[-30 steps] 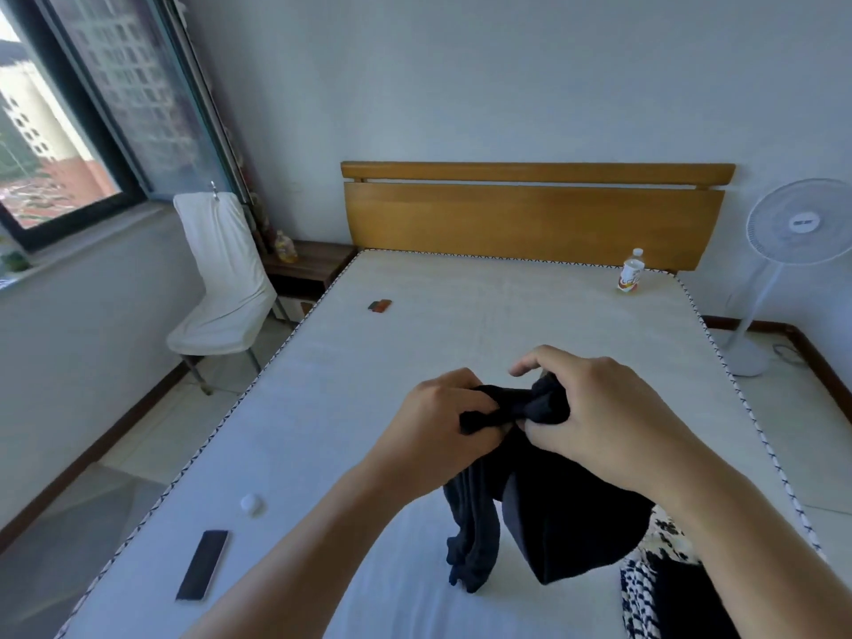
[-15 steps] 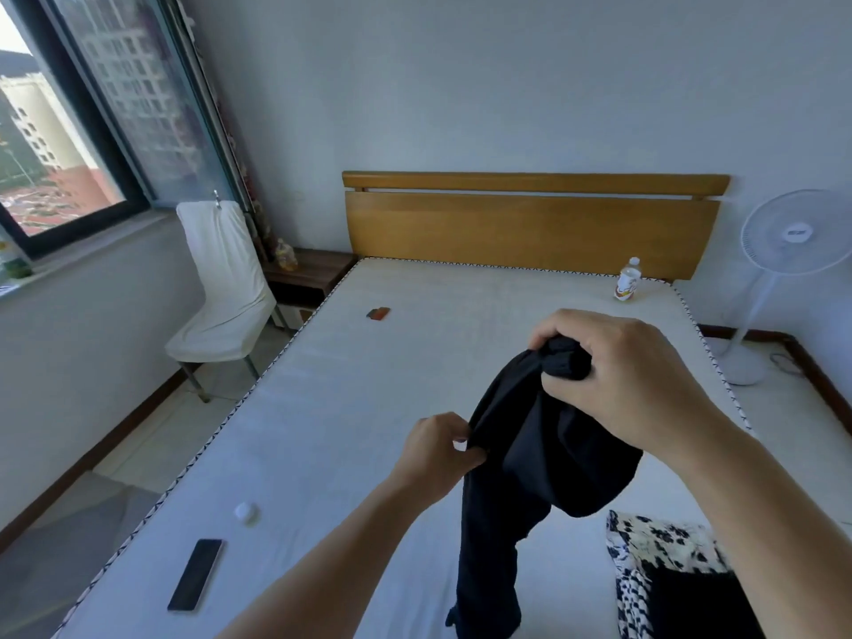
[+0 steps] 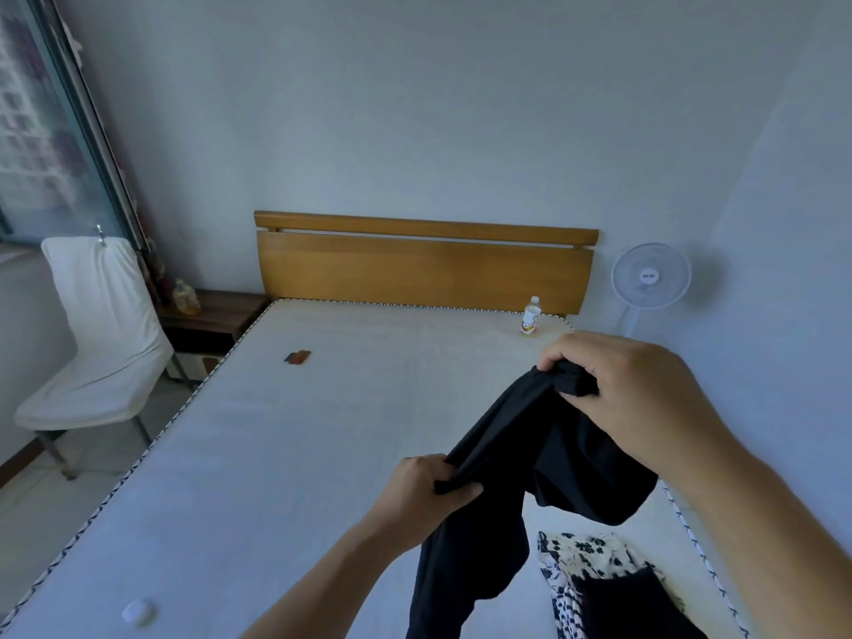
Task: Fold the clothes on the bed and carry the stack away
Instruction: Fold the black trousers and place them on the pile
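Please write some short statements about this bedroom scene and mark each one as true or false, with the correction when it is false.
1. Both hands grip the black cloth garment. True: the left hand pinches a lower edge, the right hand holds the bunched top.
2. The black cloth garment lies flat on the bed. False: it hangs in the air above the white mattress.
3. A small plastic bottle with a white cap stands upright near the wooden headboard. True.
4. The white standing fan is on the window side of the bed. False: it stands on the opposite side, right of the headboard.
5. A black-and-white flower-patterned cloth lies on the mattress. True.
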